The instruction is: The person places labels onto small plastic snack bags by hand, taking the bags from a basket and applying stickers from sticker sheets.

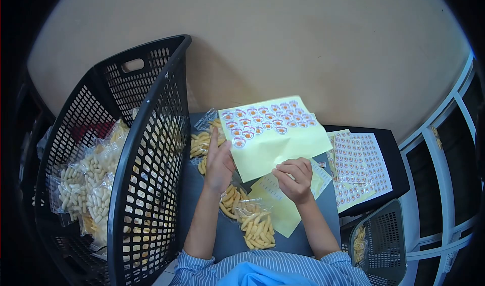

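Note:
A pale yellow sticker sheet (298, 139) with rows of round orange-and-purple stickers lies tilted in front of me. Its lower part is bare backing. My left hand (220, 164) is at the sheet's left edge, index finger stretched upward and fingers apart. At the lower edge of the sheet, my right hand (294, 180) is closed in a pinch; whatever sits between its fingertips is too small or hidden to name. Clear bags of yellow finger-shaped snacks (257, 228) lie below and behind my left hand. Another yellow backing sheet (275, 205) rests under my right hand.
A tall black perforated basket (151, 149) stands on the left, holding many bags of pale snacks (88, 190). More sticker sheets (358, 164) lie on a black surface at right. Below them is a dark basket (379, 240) with a snack bag. A wall (328, 48) rises behind.

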A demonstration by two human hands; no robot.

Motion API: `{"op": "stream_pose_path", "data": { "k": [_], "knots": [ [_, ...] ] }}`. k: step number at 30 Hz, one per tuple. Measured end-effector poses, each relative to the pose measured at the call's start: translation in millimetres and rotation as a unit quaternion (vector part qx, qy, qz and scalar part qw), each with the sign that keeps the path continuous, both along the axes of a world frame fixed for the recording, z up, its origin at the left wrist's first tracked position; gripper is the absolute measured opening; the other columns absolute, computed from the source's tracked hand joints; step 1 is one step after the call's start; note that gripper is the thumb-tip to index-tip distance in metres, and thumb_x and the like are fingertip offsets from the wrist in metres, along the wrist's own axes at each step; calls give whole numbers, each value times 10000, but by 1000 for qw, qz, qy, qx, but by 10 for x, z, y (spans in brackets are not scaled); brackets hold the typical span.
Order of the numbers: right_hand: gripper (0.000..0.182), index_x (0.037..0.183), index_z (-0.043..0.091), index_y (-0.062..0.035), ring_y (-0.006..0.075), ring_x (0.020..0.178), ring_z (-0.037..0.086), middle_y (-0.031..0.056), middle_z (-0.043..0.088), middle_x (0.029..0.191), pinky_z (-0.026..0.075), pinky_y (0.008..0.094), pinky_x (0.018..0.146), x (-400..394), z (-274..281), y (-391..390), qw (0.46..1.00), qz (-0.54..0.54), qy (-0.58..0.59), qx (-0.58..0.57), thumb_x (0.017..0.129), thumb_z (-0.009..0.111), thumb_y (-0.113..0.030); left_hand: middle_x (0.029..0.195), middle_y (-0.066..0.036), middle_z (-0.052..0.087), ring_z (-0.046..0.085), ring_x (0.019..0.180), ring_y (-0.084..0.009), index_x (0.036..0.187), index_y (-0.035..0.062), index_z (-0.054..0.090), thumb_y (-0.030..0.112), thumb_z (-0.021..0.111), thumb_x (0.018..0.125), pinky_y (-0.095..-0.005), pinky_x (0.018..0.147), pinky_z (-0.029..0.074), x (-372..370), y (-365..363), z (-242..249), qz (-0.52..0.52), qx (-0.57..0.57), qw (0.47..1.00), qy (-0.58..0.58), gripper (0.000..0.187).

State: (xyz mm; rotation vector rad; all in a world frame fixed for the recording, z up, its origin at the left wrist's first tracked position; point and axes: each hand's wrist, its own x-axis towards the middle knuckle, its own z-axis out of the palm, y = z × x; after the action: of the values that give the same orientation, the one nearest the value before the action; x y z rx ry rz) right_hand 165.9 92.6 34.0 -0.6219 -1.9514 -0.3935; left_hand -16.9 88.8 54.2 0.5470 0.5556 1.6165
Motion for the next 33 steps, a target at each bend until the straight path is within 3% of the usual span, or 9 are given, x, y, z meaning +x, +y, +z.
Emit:
{"op": "stream_pose_path", "data": {
  "k": [1, 3, 4, 8, 11, 13, 20, 27, 33],
  "knots": [
    [131, 674, 615, -76, 132, 709, 546, -9, 572, 724, 381, 279, 651, 13, 32, 1, 1000, -1, 1, 1, 563, 620, -6, 1106, -155, 486, 535, 961, -188, 1323, 36, 105, 94, 463, 845, -272, 770, 465, -32, 28, 1, -1, 1, 1000, 1, 601],
    [199, 654, 601, -88, 164, 724, 552, -3, 578, 750, 378, 308, 663, 35, 80, 10, 1000, 18, 6, 1, 519, 634, 54, 1049, -120, 534, 564, 906, -181, 1225, -8, 314, 208, 410, 882, -274, 749, 474, -87, 71, 4, -10, -40, 999, 8, 417],
    [199, 654, 601, -88, 164, 724, 552, -3, 578, 750, 378, 308, 663, 49, 89, 25, 1000, 18, 5, 1, 519, 634, 54, 995, -90, 559, 577, 850, -154, 1084, -30, 449, 173, 444, 869, -272, 723, 483, -89, 46, 23, -7, -27, 999, 35, 296],
    [165, 662, 596, -71, 170, 792, 558, 4, 590, 777, 379, 305, 704, 113, 189, 137, 998, -30, -19, -55, 546, 604, 46, 908, -60, 581, 578, 777, -100, 1018, -26, 510, 113, 489, 845, -248, 685, 484, -23, -85, 112, 60, 9, 981, 183, 223],
    [191, 696, 600, -79, 193, 823, 543, 17, 588, 797, 375, 311, 716, 55, 291, 123, 993, -47, -9, -111, 569, 603, 64, 862, -55, 592, 570, 738, -83, 999, -27, 526, 99, 486, 847, -218, 648, 463, 17, -130, 157, 96, 58, 968, 224, 201],
    [202, 739, 612, -94, 190, 817, 530, 16, 585, 787, 368, 305, 730, -107, 459, 4, 983, 2, 110, -144, 598, 619, 51, 860, -54, 593, 562, 732, -76, 991, -27, 530, 89, 487, 846, -208, 635, 450, 14, -152, 155, 109, 74, 959, 252, 191],
    [292, 900, 636, -118, 188, 887, 505, -9, 587, 906, 345, 309, 775, -450, 650, -132, 985, -7, 42, -166, 620, 706, -163, 867, -55, 594, 540, 739, -59, 962, -25, 542, 63, 477, 848, -199, 632, 429, 65, -225, 201, 152, 106, 948, 259, 158],
    [285, 910, 641, -133, 196, 965, 493, -26, 590, 979, 328, 335, 806, -488, 570, -84, 989, -29, 14, -145, 638, 697, -199, 920, -73, 582, 549, 797, -80, 1008, -31, 504, 59, 464, 853, -211, 674, 440, 60, -220, 204, 135, 102, 949, 265, 184],
    [283, 898, 648, -159, 178, 925, 503, -30, 585, 889, 329, 317, 786, -477, 534, -66, 990, -19, 13, -139, 620, 703, -170, 987, -93, 560, 543, 874, -107, 1078, -33, 437, 52, 452, 855, -225, 730, 438, 46, -202, 184, 110, 103, 961, 233, 240]
  ]
}}
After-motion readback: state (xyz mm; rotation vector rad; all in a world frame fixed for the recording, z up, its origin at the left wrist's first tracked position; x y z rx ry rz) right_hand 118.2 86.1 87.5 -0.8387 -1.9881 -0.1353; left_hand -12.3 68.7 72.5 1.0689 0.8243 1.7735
